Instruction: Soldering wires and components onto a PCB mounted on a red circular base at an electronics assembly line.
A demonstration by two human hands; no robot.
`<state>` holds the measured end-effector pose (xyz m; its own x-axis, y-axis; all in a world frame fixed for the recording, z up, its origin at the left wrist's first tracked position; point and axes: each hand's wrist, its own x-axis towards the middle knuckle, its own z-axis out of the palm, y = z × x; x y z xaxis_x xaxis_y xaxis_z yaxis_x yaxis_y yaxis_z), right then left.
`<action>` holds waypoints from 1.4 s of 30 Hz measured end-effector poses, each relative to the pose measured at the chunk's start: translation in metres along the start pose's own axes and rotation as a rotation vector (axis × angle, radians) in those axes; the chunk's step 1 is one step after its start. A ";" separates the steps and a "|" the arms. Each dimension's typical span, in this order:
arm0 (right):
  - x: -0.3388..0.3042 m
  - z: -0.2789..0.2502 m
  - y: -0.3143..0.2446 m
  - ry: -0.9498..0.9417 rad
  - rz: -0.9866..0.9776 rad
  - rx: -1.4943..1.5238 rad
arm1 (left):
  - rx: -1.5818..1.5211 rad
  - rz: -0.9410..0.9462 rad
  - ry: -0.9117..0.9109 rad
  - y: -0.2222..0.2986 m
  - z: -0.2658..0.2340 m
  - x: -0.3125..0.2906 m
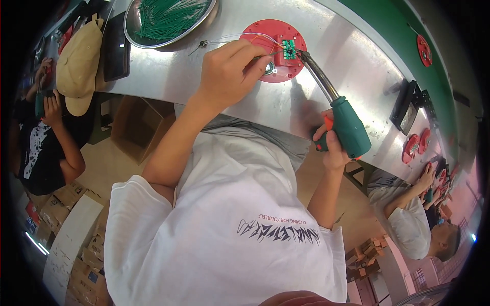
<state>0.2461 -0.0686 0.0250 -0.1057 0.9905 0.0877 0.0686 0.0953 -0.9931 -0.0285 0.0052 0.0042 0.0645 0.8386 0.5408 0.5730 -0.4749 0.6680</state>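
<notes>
A round red plastic base (pixel 249 29) lies on the metal table, with a small green circuit board (pixel 289 45) in its raised red holder. Thin white and orange wires (pixel 260 34) run from the board to a small dark connector (pixel 203 44) on the left. My left hand (pixel 227 71) is closed in a pinch over the base's left side, and a thin dark wire (pixel 275 53) reaches from its fingertips to the board. Wrapped round the handle of a green soldering gun (pixel 351 127) is my right hand (pixel 333 145). The gun's metal tip meets the board's right edge; exact contact is unclear.
A steel bowl (pixel 214 11) of green wires stands at the back left, beside a dark flat tray (pixel 117 51) and a tan cap (pixel 79 64). More red bases (pixel 410 148) lie to the right. Co-workers sit at both sides, and a cardboard box (pixel 135 125) is below the table.
</notes>
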 end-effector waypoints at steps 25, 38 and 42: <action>0.007 0.002 -0.007 0.016 0.005 0.058 | 0.139 0.125 0.034 -0.002 0.011 0.003; 0.003 -0.010 0.001 -0.122 -0.012 -0.077 | 0.144 0.127 0.069 -0.001 0.011 0.001; 0.004 -0.010 -0.008 -0.139 0.034 -0.042 | 0.155 0.140 0.064 -0.002 0.011 0.001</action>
<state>0.2546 -0.0640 0.0342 -0.2386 0.9703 0.0397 0.1153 0.0689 -0.9909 -0.0206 0.0100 -0.0023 0.1032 0.7462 0.6577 0.6811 -0.5349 0.5000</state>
